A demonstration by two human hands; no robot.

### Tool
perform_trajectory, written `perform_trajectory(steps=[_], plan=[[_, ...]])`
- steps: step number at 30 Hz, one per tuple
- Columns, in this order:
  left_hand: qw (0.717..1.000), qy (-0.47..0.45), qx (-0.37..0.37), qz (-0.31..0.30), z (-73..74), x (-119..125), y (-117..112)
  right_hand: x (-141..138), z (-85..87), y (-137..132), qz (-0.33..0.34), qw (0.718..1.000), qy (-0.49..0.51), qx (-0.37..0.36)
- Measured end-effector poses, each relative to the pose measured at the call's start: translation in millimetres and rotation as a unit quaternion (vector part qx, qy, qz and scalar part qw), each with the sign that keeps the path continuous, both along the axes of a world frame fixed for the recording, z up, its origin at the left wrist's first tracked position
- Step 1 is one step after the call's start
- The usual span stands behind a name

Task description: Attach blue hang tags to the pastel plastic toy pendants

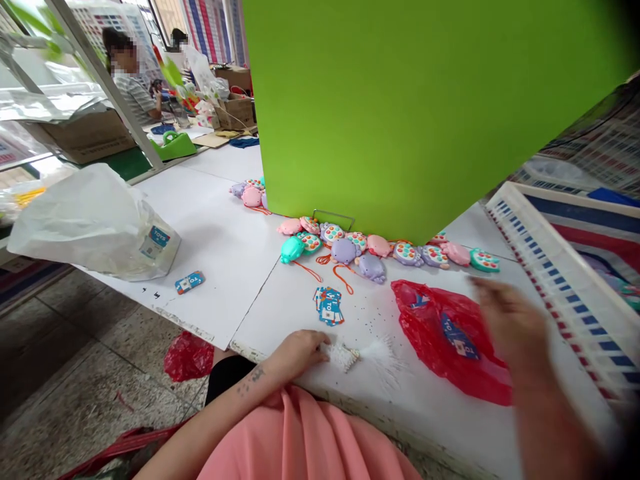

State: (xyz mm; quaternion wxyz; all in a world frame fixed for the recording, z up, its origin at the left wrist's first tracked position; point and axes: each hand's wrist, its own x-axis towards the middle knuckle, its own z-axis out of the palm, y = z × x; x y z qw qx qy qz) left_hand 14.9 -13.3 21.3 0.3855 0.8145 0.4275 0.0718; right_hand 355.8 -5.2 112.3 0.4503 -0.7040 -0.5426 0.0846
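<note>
My left hand (300, 353) rests at the table's front edge, its curled fingers closed on the near end of a bundle of thin white plastic tag fasteners (343, 357). Loose strands of the fasteners (383, 360) fan out to the right. My right hand (513, 323) is smeared by motion over the right side of a red plastic bag (425, 347); whether it holds anything cannot be made out. Blue printed cards (457, 337) lie in that bag. Beyond my left hand is a small pile of similar cards (330, 307).
Pink, purple and green animal-shaped toys (345, 251) with orange cords line the foot of a tall green panel (400, 120). A white plastic crate (555, 280) stands at right. On the left are a white bag (100, 227) and a card stack (190, 282). People sit behind.
</note>
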Motion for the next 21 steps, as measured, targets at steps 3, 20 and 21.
perform_trajectory(steps=[3, 20, 21], plan=[[0.999, -0.031, -0.027, 0.031, 0.9, -7.0, 7.2, -81.4, -42.6, -7.0, 0.253, 0.964, 0.031, -0.081], [0.99, -0.105, -0.097, 0.02, 15.5, -28.1, 14.6, -191.8, -115.2, -28.9, 0.388, 0.9, 0.143, -0.134], [0.988, -0.106, -0.11, 0.019, 17.4, -29.7, 14.5, -192.6, -114.6, -29.7, 0.391, 0.899, 0.148, -0.131]])
